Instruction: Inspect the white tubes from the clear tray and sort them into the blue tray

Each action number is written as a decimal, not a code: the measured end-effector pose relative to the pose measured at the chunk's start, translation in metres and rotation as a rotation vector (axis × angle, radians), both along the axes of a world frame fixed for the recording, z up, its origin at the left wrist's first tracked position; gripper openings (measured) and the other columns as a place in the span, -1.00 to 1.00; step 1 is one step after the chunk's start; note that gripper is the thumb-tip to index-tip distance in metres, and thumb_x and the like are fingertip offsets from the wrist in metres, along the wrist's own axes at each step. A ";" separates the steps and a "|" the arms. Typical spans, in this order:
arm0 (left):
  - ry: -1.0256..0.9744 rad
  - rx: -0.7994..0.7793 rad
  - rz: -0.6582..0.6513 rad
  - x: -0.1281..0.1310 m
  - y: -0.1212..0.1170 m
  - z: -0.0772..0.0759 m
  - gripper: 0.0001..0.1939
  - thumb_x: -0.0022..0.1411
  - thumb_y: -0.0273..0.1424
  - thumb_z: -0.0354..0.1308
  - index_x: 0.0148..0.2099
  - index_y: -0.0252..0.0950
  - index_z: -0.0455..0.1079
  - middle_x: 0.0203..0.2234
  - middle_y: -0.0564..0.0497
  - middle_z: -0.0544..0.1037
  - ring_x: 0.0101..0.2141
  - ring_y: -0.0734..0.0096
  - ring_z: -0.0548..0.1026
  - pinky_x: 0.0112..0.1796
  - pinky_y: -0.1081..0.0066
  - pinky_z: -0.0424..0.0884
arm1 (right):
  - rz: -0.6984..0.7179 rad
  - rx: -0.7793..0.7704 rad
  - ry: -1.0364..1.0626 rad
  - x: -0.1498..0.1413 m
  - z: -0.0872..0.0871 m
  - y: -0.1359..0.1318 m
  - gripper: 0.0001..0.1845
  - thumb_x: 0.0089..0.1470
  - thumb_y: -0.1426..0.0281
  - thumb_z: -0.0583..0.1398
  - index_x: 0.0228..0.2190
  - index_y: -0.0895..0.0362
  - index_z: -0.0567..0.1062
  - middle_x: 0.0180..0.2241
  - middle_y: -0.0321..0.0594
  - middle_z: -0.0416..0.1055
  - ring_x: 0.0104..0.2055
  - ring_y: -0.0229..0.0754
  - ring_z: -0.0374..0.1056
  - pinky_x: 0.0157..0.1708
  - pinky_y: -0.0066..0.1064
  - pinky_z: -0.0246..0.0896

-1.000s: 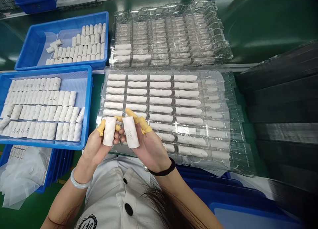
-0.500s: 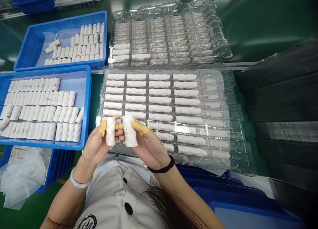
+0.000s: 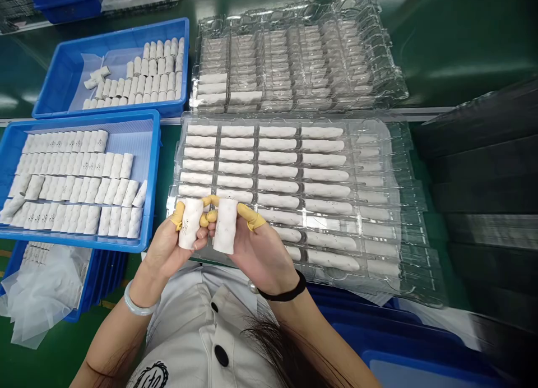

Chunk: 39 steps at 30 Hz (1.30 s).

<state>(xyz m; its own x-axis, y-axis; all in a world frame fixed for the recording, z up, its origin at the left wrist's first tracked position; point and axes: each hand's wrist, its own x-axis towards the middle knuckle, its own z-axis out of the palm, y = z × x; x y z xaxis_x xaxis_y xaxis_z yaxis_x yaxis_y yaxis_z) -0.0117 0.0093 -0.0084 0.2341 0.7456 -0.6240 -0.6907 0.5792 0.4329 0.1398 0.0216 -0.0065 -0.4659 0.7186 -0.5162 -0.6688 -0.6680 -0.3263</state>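
Note:
My left hand (image 3: 168,236) is closed around a white, wavy-sided cylindrical piece (image 3: 191,223) with small dark marks on its face. In my right hand (image 3: 261,248) I grip a second white cylindrical piece (image 3: 226,226), upright and slightly apart from the first. Yellow finger cots cover the thumbs and some fingertips, and the fingers of both hands meet between the two pieces. Just beyond my hands lies a clear plastic tray (image 3: 300,178) holding rows of similar white pieces in its slots.
To the left, a blue bin (image 3: 156,152) holds rows of white pieces, and another blue bin (image 3: 188,51) behind it holds more. A second clear tray stack (image 3: 290,51) stands at the back. Dark stacked panels (image 3: 483,169) rise at the right.
Both pieces have turned in my fingers: dark marks now show on the left one, while the right one has tilted the other way. The whole view has shifted slightly.

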 end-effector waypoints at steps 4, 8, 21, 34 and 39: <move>0.007 0.004 0.024 0.000 -0.001 0.000 -0.51 0.44 -0.21 -0.14 -0.20 -0.47 0.49 -0.54 -0.11 0.46 -0.56 0.48 0.41 -0.57 0.54 0.34 | -0.001 0.035 -0.023 0.002 -0.005 -0.003 -0.80 0.00 0.32 0.32 -0.33 0.17 0.54 -0.45 -0.22 0.53 -0.40 -0.23 0.42 -0.28 -0.37 0.36; 0.006 0.037 0.004 -0.001 -0.002 0.000 -0.47 0.44 -0.16 -0.19 -0.10 -0.44 0.50 -0.54 -0.09 0.47 -0.54 0.46 0.42 -0.52 0.51 0.38 | 0.009 0.057 -0.057 -0.001 -0.005 -0.004 -0.73 0.02 0.21 0.34 -0.38 0.16 0.50 -0.50 -0.23 0.50 -0.45 -0.24 0.39 -0.33 -0.36 0.36; 0.104 0.000 0.021 -0.004 -0.003 -0.004 -0.55 0.36 -0.15 0.04 -0.09 -0.48 0.50 -0.48 -0.10 0.51 -0.52 0.49 0.44 -0.51 0.53 0.39 | 0.035 0.021 0.074 -0.002 0.004 -0.003 -0.46 0.25 0.01 0.03 -0.11 0.21 0.47 -0.33 -0.10 0.53 -0.29 -0.12 0.44 -0.13 -0.15 0.34; 0.137 -0.075 0.094 0.000 0.002 0.002 -0.64 0.43 -0.34 -0.07 -0.19 -0.47 0.49 -0.56 -0.06 0.47 -0.59 0.53 0.39 -0.52 0.54 0.37 | -0.028 0.003 0.068 -0.002 0.004 -0.003 -0.71 0.17 0.34 0.08 -0.22 0.21 0.55 -0.34 -0.15 0.54 -0.26 -0.16 0.44 -0.04 -0.19 0.32; 0.098 -0.042 0.055 0.000 0.001 0.002 -0.55 0.45 -0.26 -0.16 -0.18 -0.46 0.47 -0.57 -0.05 0.41 -0.60 0.52 0.35 -0.57 0.56 0.32 | -0.014 0.085 -0.029 0.000 -0.003 -0.005 -0.74 0.01 0.25 0.33 -0.30 0.15 0.49 -0.44 -0.24 0.52 -0.45 -0.25 0.41 -0.35 -0.37 0.35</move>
